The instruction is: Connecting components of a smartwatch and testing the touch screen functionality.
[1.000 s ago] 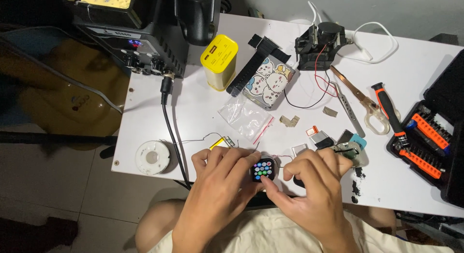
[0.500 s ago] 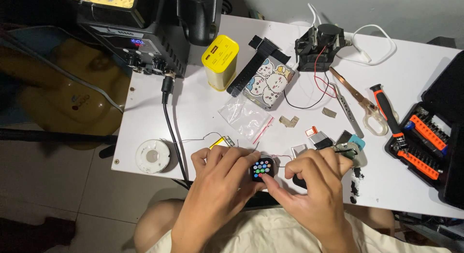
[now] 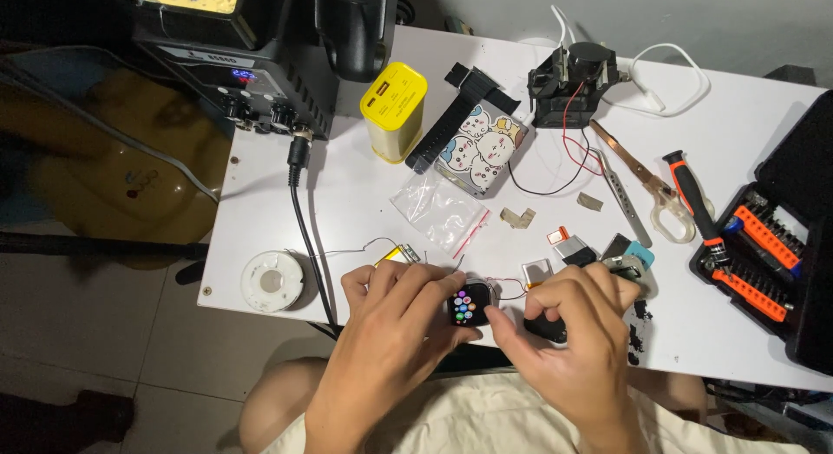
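Note:
A small square smartwatch body (image 3: 468, 305) with a lit screen of coloured icons sits at the near edge of the white table (image 3: 364, 194). My left hand (image 3: 390, 328) grips its left side with fingers curled over it. My right hand (image 3: 568, 328) touches its right edge with thumb and forefinger; its other fingers curl over a dark part that I cannot make out. Thin red and black wires (image 3: 512, 285) run from the watch toward small parts behind it.
A solder spool (image 3: 272, 281) lies left of my hands. Behind are a clear plastic bag (image 3: 438, 209), yellow power bank (image 3: 393, 111), sticker-covered box (image 3: 482, 150), black station (image 3: 234, 64) with cable, scissors (image 3: 651, 181), tweezers, screwdriver (image 3: 690, 198) and bit case (image 3: 764, 254) at right.
Both hands stay on the watch with only slight finger shifts. The view has shifted a little.

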